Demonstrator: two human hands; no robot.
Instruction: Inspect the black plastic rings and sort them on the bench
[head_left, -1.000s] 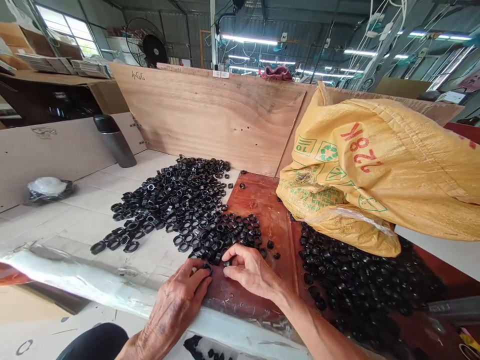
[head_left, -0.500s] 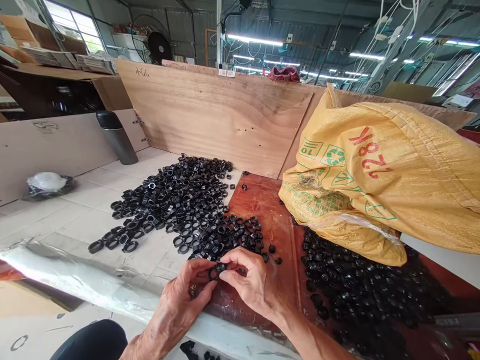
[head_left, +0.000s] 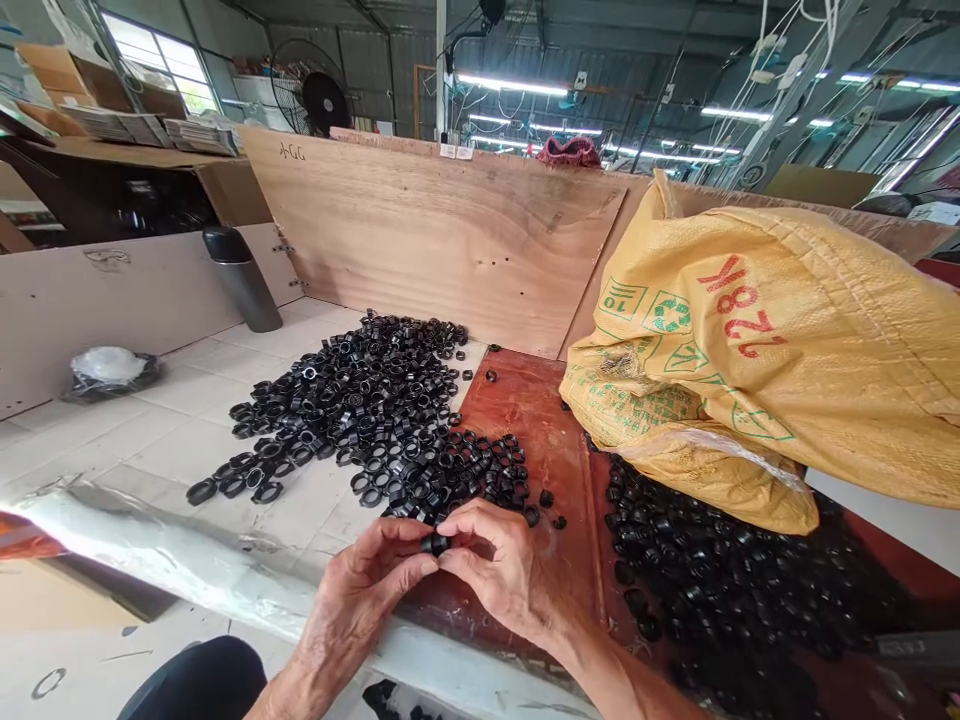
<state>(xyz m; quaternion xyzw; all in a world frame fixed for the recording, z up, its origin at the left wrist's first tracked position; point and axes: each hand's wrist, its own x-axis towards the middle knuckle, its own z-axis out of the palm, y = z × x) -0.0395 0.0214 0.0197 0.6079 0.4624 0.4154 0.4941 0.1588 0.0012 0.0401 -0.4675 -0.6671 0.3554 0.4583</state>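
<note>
Between my two hands, over the front of the table, is a small black plastic piece [head_left: 433,543], ring-like and partly covered by fingertips. My left hand [head_left: 367,585] pinches it from the left with thumb and forefinger. From the right, my right hand [head_left: 491,565] grips it the same way. Whether it is one part or two joined parts I cannot tell. Just beyond my fingers spreads a large pile of black plastic rings [head_left: 360,390]. To the right of my right hand lies a second heap of small black parts [head_left: 720,570].
A yellow woven sack [head_left: 750,340] leans over the right heap. A dark bottle [head_left: 244,280] and a clear plastic bundle [head_left: 112,370] stand at left. A plywood board [head_left: 435,220] closes the back. Plastic-wrapped edging [head_left: 165,565] runs along the front.
The ring in my left hand has turned from facing me to edge-on and now sits against the piece in my right hand. The view has shifted slightly left.
</note>
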